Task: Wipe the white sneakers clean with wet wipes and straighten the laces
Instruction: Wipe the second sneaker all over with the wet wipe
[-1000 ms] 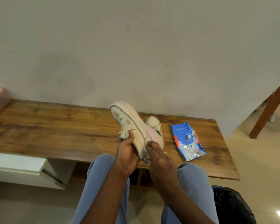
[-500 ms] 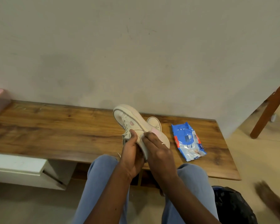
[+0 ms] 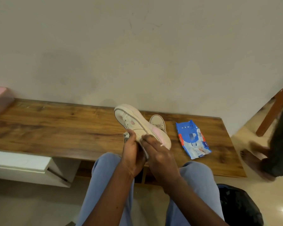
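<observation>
Brown wood-grain worktop by plain wall; left hand has grip closed round lifted white sneaker with pink patch; right hand presses pale wet wipe on its sole edge, grip unclear in blur; second white sneaker behind; blue wipes pack right; likely mid-wipe, laces pending.
</observation>
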